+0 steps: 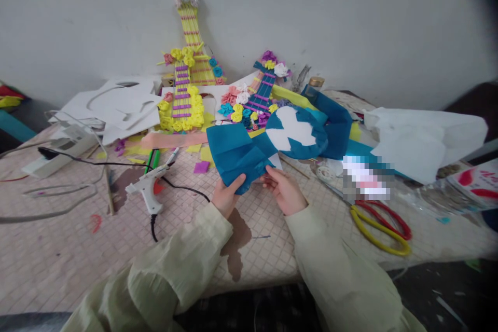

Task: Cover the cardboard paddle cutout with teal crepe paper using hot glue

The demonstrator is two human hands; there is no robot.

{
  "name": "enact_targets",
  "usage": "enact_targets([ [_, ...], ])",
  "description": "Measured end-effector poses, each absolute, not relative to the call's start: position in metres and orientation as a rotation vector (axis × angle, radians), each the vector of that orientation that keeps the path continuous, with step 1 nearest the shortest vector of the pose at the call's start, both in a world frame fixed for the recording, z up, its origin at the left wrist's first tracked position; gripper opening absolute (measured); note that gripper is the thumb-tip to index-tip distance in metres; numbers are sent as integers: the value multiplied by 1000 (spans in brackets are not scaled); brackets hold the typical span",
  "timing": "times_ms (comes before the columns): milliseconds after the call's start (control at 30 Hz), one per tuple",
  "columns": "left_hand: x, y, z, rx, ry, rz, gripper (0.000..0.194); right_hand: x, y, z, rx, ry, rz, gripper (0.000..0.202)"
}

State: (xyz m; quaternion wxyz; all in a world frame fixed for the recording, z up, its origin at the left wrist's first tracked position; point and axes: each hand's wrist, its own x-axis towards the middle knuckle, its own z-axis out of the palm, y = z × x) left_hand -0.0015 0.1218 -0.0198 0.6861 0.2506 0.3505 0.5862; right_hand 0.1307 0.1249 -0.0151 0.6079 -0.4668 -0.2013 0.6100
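The left hand (pixel 226 198) grips the near edge of a teal-covered piece (pixel 235 150), thumb laid over the top. The right hand (pixel 288 192) is half closed, its fingertips at the same piece's lower edge—whether they pinch it, I cannot tell. The piece lies above and between both hands: its broad end rises over the left one, and its round end, with a white patch (pixel 290 132), sits beyond the right.

Just left of the left hand, a white glue gun (pixel 146 189) rests near green markers (pixel 155 158). To the right hand's right lie scissors (pixel 383 225) with red and yellow handles, and a clear bottle (pixel 439 192) on its side farther out.

Beyond the hands stand a yellow flower-trimmed piece (pixel 182 91) and, right of it, a dark blue one (pixel 261 92). White cutouts (pixel 112 106) lie far beyond the left hand—a power strip (pixel 62 155) nearer.
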Motion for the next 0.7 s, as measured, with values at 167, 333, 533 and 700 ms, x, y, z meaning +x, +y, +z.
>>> enact_targets([
  [167,-2,123,-22,543,788,1296,41,139,130,-22,-1035,-392,1337,15],
  [333,-4,124,-21,510,784,1310,38,142,128,-22,-1005,-419,1354,19],
  [533,-8,125,-15,431,809,1280,32,149,125,-19,-974,-671,1346,19],
  [700,-12,126,-11,416,833,1205,29,153,123,-16,-966,-726,1321,21],
])
